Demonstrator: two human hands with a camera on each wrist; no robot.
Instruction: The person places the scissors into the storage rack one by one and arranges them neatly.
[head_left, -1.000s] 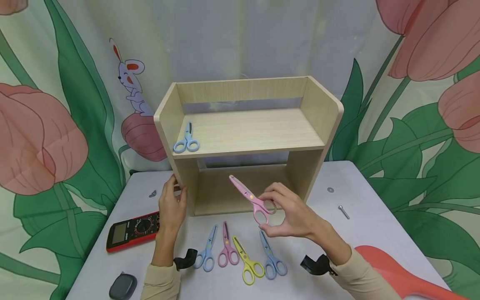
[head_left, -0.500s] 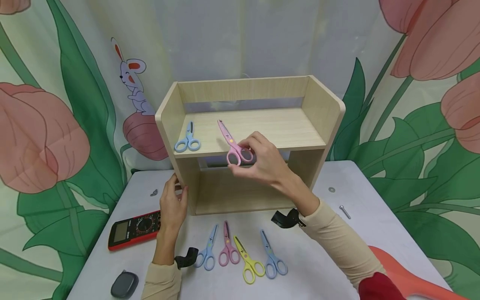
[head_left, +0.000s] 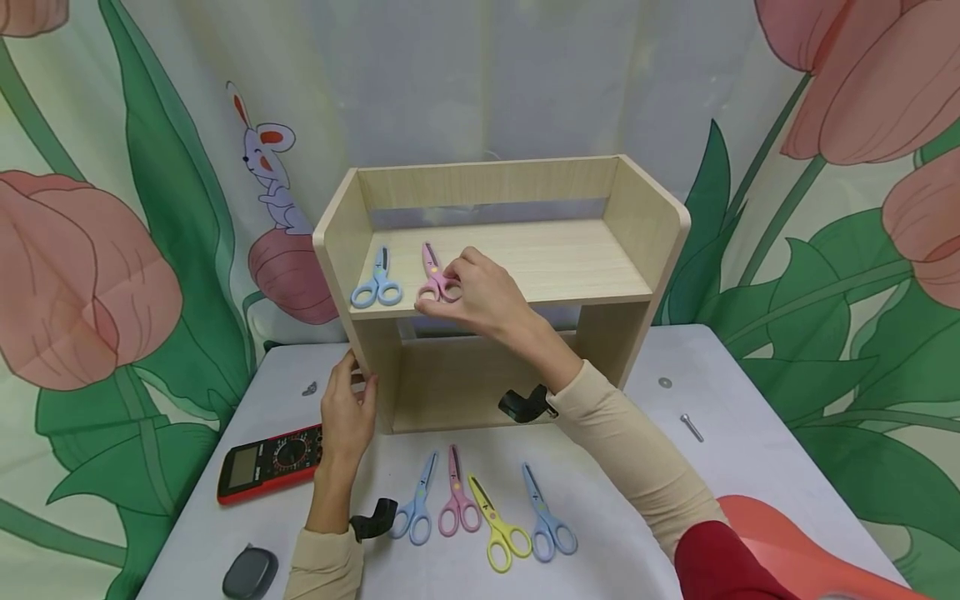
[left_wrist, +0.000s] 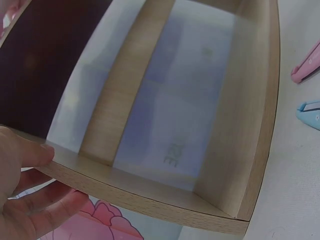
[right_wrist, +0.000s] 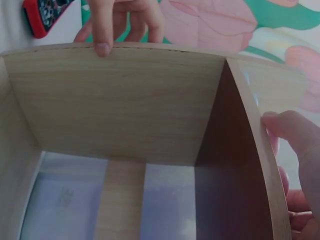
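Note:
A light wooden two-tier shelf (head_left: 637, 225) stands on the white table. My right hand (head_left: 480, 293) reaches onto its upper board and pinches the handles of pink scissors (head_left: 432, 277), which lie beside blue scissors (head_left: 377, 282) at the board's left front. My left hand (head_left: 347, 412) grips the shelf's lower left side panel (left_wrist: 150, 192), thumb on the inside face; the same hand (right_wrist: 120, 20) shows over the panel edge in the right wrist view. Several more scissors lie in a row on the table in front: blue (head_left: 415, 511), pink (head_left: 456, 504), yellow (head_left: 498, 535), blue (head_left: 549, 527).
A red multimeter (head_left: 268, 462) lies at the left of the table, a dark grey object (head_left: 250, 573) near the front left corner. A bolt (head_left: 691, 427) and washer (head_left: 663, 382) lie at the right, a wing nut (head_left: 308, 388) at the left. Flower-print cloth hangs behind.
My right hand has carried the pink scissors up from in front of the lower opening and leftward onto the upper board, beside the blue pair. My left hand stays on the side panel.

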